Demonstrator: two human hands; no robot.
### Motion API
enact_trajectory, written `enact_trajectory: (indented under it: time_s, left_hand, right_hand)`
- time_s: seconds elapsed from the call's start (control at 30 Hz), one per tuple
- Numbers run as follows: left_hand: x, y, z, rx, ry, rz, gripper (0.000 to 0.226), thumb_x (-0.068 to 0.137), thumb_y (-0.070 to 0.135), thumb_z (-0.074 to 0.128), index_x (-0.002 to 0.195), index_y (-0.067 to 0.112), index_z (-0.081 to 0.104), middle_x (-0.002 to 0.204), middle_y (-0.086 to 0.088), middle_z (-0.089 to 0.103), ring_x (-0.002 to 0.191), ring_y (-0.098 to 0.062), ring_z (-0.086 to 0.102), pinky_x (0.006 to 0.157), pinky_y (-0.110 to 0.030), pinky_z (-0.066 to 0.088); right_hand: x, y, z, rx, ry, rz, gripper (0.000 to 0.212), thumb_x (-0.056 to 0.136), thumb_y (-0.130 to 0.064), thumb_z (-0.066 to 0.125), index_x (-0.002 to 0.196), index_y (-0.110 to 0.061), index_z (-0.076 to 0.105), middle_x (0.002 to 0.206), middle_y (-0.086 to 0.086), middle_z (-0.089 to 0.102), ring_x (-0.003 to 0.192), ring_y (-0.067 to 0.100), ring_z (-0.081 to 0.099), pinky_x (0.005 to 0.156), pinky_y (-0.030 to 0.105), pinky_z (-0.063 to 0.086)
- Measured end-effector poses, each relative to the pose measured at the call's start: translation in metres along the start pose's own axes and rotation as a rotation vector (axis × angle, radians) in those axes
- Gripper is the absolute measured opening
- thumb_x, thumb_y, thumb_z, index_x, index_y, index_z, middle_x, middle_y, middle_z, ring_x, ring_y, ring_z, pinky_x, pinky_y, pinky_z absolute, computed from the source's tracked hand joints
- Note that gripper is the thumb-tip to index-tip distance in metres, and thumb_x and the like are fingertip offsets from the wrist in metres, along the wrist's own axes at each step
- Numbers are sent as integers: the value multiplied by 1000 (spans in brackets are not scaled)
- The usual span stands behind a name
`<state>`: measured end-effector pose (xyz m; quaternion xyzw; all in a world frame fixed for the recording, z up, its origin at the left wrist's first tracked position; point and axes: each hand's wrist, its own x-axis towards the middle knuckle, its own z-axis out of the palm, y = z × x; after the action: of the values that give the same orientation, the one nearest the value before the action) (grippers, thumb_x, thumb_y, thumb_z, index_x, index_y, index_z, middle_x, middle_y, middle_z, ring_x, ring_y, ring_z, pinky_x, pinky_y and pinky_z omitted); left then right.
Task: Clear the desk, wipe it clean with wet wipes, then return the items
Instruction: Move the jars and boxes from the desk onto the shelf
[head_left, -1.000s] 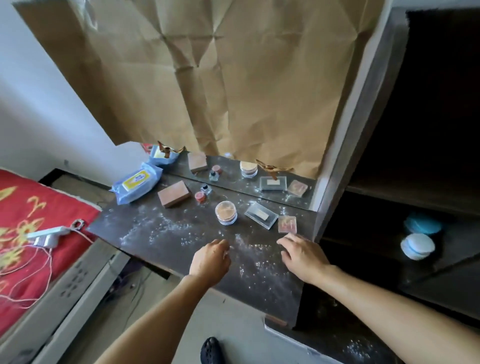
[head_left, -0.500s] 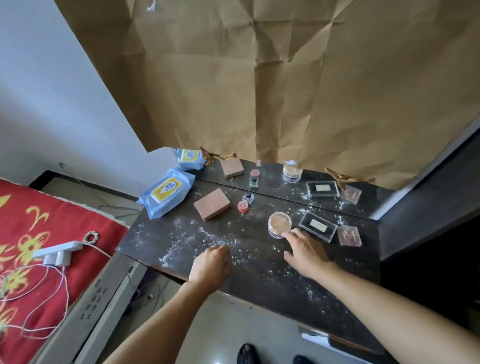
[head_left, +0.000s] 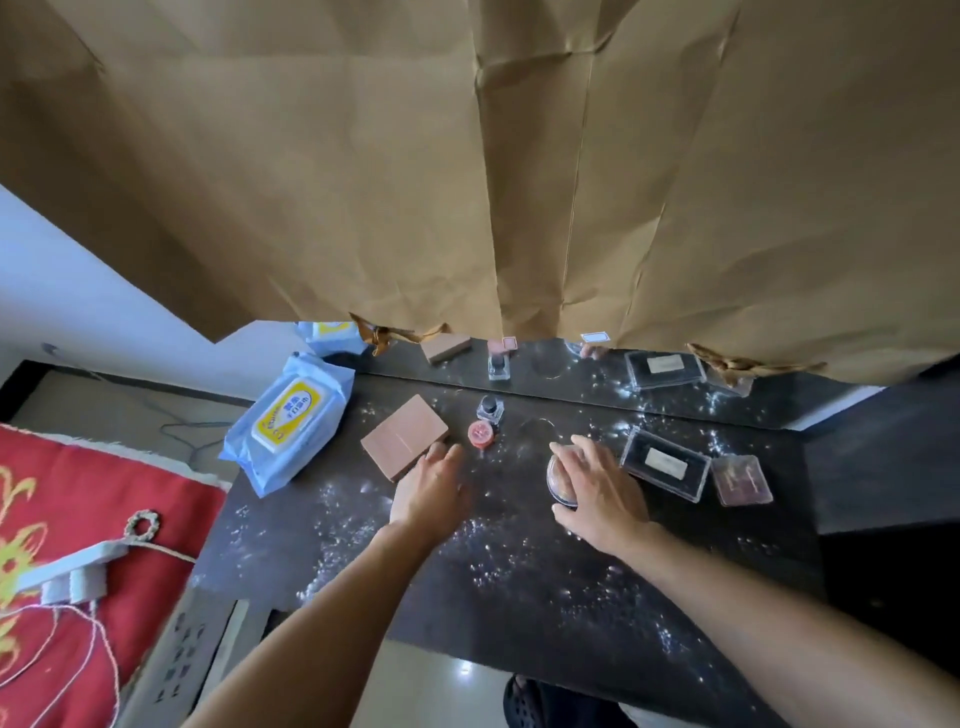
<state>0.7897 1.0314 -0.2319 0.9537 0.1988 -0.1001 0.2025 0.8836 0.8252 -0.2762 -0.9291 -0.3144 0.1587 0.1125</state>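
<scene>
1. Counter (head_left: 519, 587): dark, dusted with white specks.
2. Right hand (head_left: 597, 486): grip clamped over round jar (head_left: 558, 480).
3. Left hand (head_left: 428, 491): fingers apart, touching tan box (head_left: 402, 434).
4. Wet wipes pack (head_left: 288, 415): counter's left edge.

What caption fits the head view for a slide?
Right hand covers a round jar and left hand touches a brown box on the dusty dark desk.

2 hands (head_left: 431, 493) (head_left: 602, 488) over dusty dark desk (head_left: 519, 582), right on round jar (head_left: 558, 480), wipes pack (head_left: 288, 418) at left.
</scene>
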Motion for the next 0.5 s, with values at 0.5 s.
enact_trajectory:
  time_s: [0.5]
  left_hand:
    - [110,17,37,223,-112,151,36,88,16,51,124,16,49,118,-12,48,108,-32,43,90,-39,38]
  right_hand:
    - [1,-6,18,80,114,75,67,58,-20,76,119,-25,46,115,2,51,95,23,58,50,26,51]
